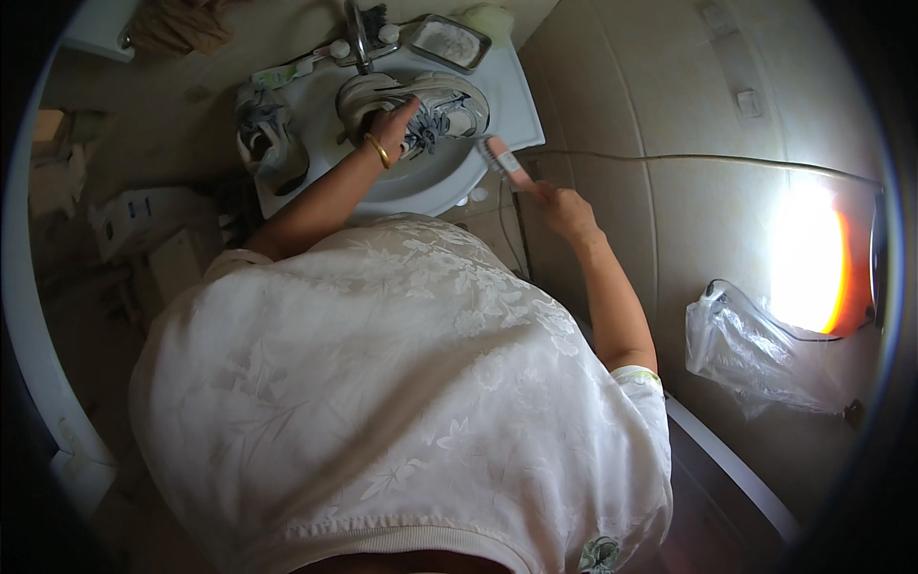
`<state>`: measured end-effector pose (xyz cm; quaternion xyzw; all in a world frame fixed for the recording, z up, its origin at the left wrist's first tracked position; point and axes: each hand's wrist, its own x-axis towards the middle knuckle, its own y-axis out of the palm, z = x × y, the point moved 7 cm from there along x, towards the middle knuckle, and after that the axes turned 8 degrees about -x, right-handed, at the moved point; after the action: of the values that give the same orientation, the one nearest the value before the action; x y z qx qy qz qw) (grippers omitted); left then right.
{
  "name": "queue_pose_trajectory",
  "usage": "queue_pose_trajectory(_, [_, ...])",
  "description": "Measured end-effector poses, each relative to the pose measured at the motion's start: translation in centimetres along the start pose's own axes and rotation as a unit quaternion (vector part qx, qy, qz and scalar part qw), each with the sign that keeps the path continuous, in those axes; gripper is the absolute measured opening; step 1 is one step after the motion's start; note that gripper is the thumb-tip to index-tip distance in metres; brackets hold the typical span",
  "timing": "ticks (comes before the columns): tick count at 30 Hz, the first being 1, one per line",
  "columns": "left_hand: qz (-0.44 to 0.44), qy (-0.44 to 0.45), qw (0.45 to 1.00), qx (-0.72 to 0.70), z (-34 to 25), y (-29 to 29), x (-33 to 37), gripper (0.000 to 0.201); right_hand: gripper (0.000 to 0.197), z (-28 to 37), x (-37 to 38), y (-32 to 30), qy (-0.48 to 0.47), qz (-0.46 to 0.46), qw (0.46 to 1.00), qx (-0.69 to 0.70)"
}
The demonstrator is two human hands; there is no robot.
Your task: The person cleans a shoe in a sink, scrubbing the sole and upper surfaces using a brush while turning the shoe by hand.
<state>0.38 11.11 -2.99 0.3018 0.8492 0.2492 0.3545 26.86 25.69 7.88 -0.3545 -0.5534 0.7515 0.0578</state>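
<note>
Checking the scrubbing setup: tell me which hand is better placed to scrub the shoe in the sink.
Probably the right hand: it already holds the brush just beside the shoe, while the left hand grips that shoe.

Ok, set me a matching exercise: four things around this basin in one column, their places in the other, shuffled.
Things:
1. sneaker
2. brush
3. second shoe
4. plastic bag

Places:
A. on the basin's left rim
B. against the tiled wall, right
C. in the basin, under the left hand
D. in the right hand

Pairs: 1-C, 2-D, 3-A, 4-B
</note>
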Motion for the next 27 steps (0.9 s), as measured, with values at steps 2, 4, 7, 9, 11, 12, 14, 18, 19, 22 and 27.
queue_pose_trajectory(2, [-0.015,0.033,0.999,0.013,-0.3,-0.1,-0.2,0.041,0.029,0.5,-0.5,0.7,-0.01,0.04,0.999,0.002])
queue_pose_trajectory(4, [-0.031,0.019,0.999,0.024,-1.0,2.4,-1.6,0.042,0.03,0.2,-0.5,1.3,-0.061,-0.036,0.996,0.056])
queue_pose_trajectory(7, [-0.065,0.011,0.995,0.079,-0.8,0.5,-0.7,0.041,0.031,-1.1,-1.7,2.9,0.074,0.224,0.853,0.466])
queue_pose_trajectory(9, [-0.065,0.001,0.99,0.126,-0.7,0.9,-0.8,0.04,0.032,-1.4,-3.5,2.8,0.085,0.231,0.777,0.58])
queue_pose_trajectory(11, [-0.062,0.054,0.966,0.245,-1.6,3.4,-2.4,0.035,0.033,-0.8,-4.7,2.3,0.095,0.234,0.686,0.683])
queue_pose_trajectory(12, [-0.066,0.055,0.966,0.242,-1.3,3.4,-2.2,0.035,0.033,-0.9,-4.8,1.1,0.099,0.177,0.68,0.705])
queue_pose_trajectory(14, [-0.012,0.018,0.989,0.144,0.5,3.9,-1.2,0.032,0.033,-1.7,-4.3,0.1,0.104,0.117,0.674,0.721])
queue_pose_trajectory(18, [0.032,-0.055,0.997,0.041,3.0,5.3,-0.6,0.028,0.032,-3.6,-2.1,-3.8,0.026,-0.084,0.93,0.358])
queue_pose_trajectory(19, [0.027,-0.052,0.998,0.038,3.1,5.1,-0.6,0.028,0.031,-2.7,-2.4,-5.8,0.001,-0.135,0.966,0.222])
queue_pose_trajectory(22, [0.051,-0.047,0.995,0.067,3.4,5.5,-0.6,0.028,0.03,-1.6,-2.2,-7.6,-0.041,-0.202,0.978,0.044])
queue_pose_trajectory(27, [0.032,-0.05,0.978,0.202,4.0,5.0,-0.8,0.024,0.03,5.3,1.2,-7.5,-0.061,-0.172,0.981,-0.072])
